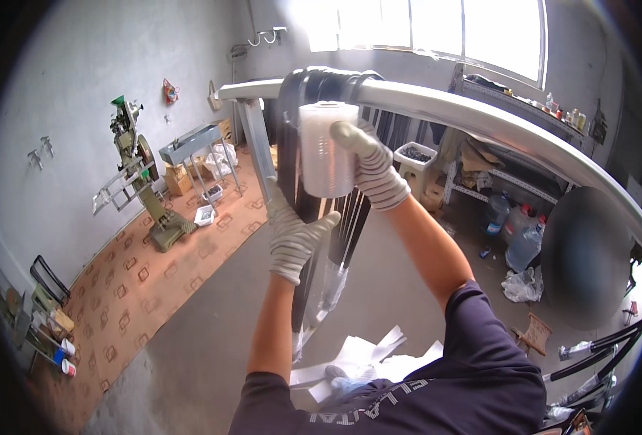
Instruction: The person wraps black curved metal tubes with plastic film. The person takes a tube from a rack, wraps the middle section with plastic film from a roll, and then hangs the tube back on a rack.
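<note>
A bundle of long black strips (pixel 308 94) hangs over a pale metal rail (pixel 437 103), with clear plastic wrap low on the hanging ends. My right hand (pixel 373 163), in a striped light glove, grips a roll of clear stretch film (pixel 326 156) from its right side. The roll stands nearly upright in front of the strips, just below the rail. Lower down, my left hand (pixel 295 235), gloved too, is closed around the bundle, its thumb across the front. The left fingers' far side is partly hidden.
A green machine (pixel 143 174) and a metal stand (pixel 190 141) are at the left on a patterned mat. White scraps (pixel 368 355) lie on the floor near me. Shelves (pixel 509 177), large plastic bottles (pixel 527 243) and a white bin (pixel 413 158) are at the right.
</note>
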`<state>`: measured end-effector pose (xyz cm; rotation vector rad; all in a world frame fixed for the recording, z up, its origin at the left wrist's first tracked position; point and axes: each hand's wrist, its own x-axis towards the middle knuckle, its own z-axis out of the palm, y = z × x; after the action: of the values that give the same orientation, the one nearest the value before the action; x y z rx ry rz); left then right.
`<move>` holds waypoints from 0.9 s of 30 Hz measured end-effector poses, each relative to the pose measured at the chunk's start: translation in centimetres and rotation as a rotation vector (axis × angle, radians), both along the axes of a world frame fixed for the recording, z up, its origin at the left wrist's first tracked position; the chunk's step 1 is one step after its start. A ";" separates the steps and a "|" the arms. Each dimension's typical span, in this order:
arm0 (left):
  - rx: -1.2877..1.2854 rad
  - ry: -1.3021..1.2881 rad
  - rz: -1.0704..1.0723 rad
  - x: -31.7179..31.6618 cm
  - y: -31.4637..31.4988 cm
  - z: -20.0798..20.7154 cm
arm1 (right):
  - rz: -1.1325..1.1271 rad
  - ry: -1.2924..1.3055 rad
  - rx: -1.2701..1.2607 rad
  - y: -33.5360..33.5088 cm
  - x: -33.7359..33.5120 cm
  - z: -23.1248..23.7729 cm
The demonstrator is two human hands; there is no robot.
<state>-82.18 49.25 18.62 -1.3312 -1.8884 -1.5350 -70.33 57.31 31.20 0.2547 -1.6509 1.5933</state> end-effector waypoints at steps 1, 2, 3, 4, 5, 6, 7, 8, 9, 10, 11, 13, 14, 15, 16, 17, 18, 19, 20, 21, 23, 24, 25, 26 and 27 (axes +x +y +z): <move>-0.049 -0.047 0.013 -0.8 0.5 0.1 | -0.012 0.047 0.024 1.0 -1.8 -0.3; -0.097 -0.095 0.023 -1.6 1.3 0.4 | -0.026 0.093 0.049 2.0 -3.5 -0.7; -0.097 -0.143 -0.037 -3.7 2.6 0.3 | -0.041 0.084 0.068 2.0 -5.3 -0.5; -0.068 -0.173 -0.063 -5.6 3.8 -0.4 | -0.057 0.050 0.069 1.6 -6.6 -0.2; -0.002 -0.180 -0.051 -8.0 5.2 -1.2 | 0.000 0.051 0.053 1.9 -8.3 0.4; 0.074 -0.183 -0.025 -10.7 6.9 -2.3 | 0.059 0.050 0.034 2.1 -9.9 0.7; 0.142 -0.197 -0.008 -12.9 8.4 -3.3 | 0.074 0.064 0.020 2.0 -11.3 1.1; 0.196 -0.212 0.014 -15.1 9.3 -3.7 | 0.092 0.070 0.023 2.0 -12.8 1.4; 0.263 -0.341 -0.100 -15.7 9.4 -3.3 | 0.098 0.064 0.028 2.6 -14.1 1.3; 0.338 -0.469 -0.205 -16.1 9.4 -2.7 | 0.105 0.060 0.034 3.1 -15.5 1.3; 0.512 -0.753 -0.433 -17.8 10.2 -3.0 | 0.140 0.042 0.017 3.6 -17.0 1.2; 0.312 -0.523 -0.313 -20.0 9.9 -2.5 | 0.145 0.043 0.013 3.9 -20.2 1.0; 0.230 -0.405 -0.247 -21.1 9.7 -2.2 | 0.148 0.044 0.013 4.0 -21.8 0.9; 0.251 -0.310 -0.171 -22.6 9.8 -2.5 | 0.143 0.043 0.017 3.9 -23.3 1.0; 0.260 -0.268 -0.110 -24.3 10.0 -2.8 | 0.139 0.043 0.021 3.8 -24.9 1.2; 0.266 -0.228 -0.045 -26.0 10.1 -3.1 | 0.134 0.043 0.027 3.5 -26.6 1.4; 0.242 -0.197 -0.016 -27.2 10.1 -3.3 | 0.122 0.041 0.031 3.6 -28.2 1.3; 0.218 -0.166 0.013 -28.4 10.1 -3.6 | 0.107 0.050 0.041 3.6 -29.5 1.3; 0.194 -0.135 0.041 -29.6 10.1 -3.8 | 0.100 0.062 0.037 3.7 -31.0 1.2; 0.192 -0.132 -0.047 -30.4 9.6 -2.8 | 0.088 0.076 0.035 3.7 -32.4 1.3; 0.241 -0.086 -0.095 -32.8 10.3 -3.6 | 0.064 0.103 0.028 3.6 -35.1 1.1; 0.268 -0.063 -0.121 -33.9 10.6 -3.6 | 0.026 0.131 0.064 3.9 -36.4 1.2; 0.230 -0.138 -0.208 -35.1 10.2 -3.6 | 0.030 0.128 0.043 3.8 -37.7 1.3; 0.216 -0.045 -0.152 -36.3 10.0 -3.6 | 0.030 0.125 0.021 3.6 -38.7 1.3; 0.198 0.045 -0.105 -37.2 9.9 -3.8 | 0.022 0.117 -0.003 3.2 -39.5 1.5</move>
<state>-119.42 59.12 14.83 -1.3803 -1.6152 -1.6799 -109.84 60.54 32.66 0.3590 -1.5606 1.5665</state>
